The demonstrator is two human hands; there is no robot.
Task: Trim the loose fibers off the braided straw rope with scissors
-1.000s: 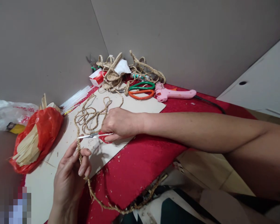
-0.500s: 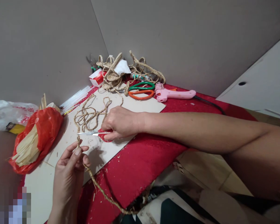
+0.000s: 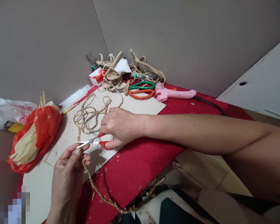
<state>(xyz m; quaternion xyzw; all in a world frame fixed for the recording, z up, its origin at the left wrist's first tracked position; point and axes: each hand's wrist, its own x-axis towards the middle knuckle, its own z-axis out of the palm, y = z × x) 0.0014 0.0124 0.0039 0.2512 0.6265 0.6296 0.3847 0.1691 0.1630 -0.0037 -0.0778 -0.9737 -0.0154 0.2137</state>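
My left hand pinches a braided straw cord between thumb and fingers. One length of the cord hangs down from it toward my lap; the other runs up to a loose tangle on the white board. My right hand has its fingers in the red handles of small scissors. The scissors' blades are parted, and their tips lie at the cord just above my left fingertips. Whether the blades touch the cord I cannot tell.
A red bag of pale straw strips stands left on the white board. Behind are orange-and-green-handled scissors, a pink glue gun with a black cable, a heap of braided cord and clear sticks. Red cloth covers the table.
The scissors have opened wider and moved down the cord, closer to my left fingertips. My left hand still pinches the cord in nearly the same place.
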